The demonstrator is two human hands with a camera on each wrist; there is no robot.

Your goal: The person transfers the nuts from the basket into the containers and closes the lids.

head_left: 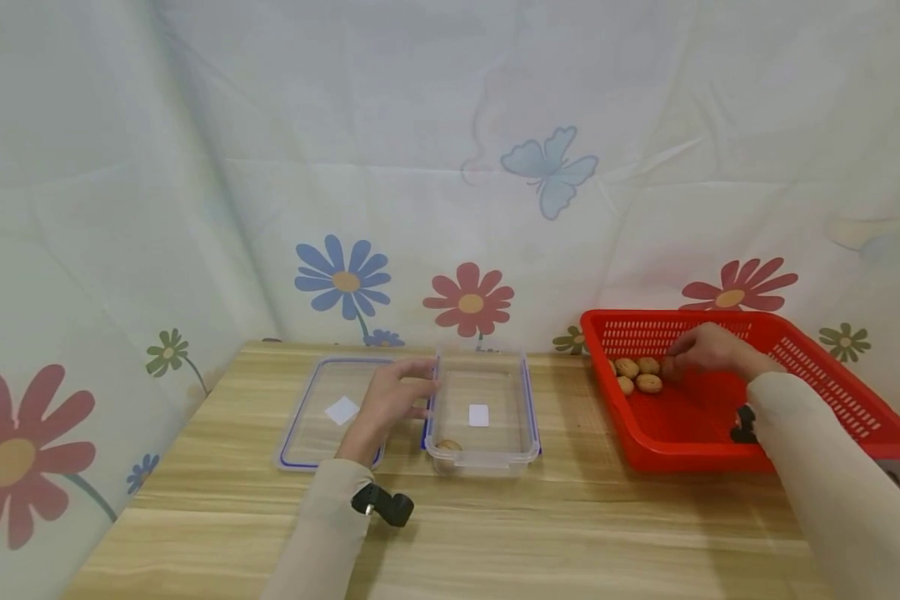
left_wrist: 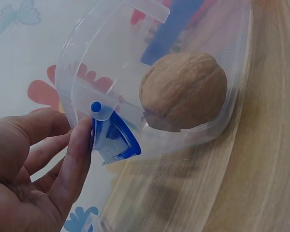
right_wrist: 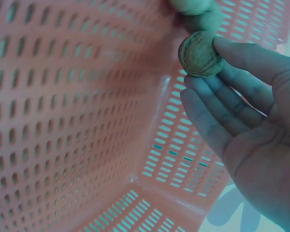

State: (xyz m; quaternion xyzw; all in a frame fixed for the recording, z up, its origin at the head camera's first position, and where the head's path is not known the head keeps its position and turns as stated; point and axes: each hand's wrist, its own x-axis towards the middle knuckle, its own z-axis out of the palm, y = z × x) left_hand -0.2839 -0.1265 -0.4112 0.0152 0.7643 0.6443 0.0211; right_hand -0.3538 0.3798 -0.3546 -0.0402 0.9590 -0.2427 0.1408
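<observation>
My right hand (head_left: 708, 348) reaches into the red plastic basket (head_left: 690, 456), beside several walnuts (head_left: 648, 383) gathered at its left side. In the right wrist view, its thumb and fingers pinch one walnut (right_wrist: 201, 54). The left hand (head_left: 397, 393) is at the left wall of a clear plastic box (head_left: 487, 462). Seen from the left wrist, its fairly straight fingers touch the box near a blue latch (left_wrist: 117, 140). One walnut (left_wrist: 183, 92) lies inside the box at its near left corner; in the head view it shows partly through the wall.
A clear lid (head_left: 307, 425) with a blue seal lies on the wooden table (head_left: 495, 533), left of the box. White labels mark the lid and the box (head_left: 478, 415). Behind the table hangs a flower-printed curtain (head_left: 420, 208).
</observation>
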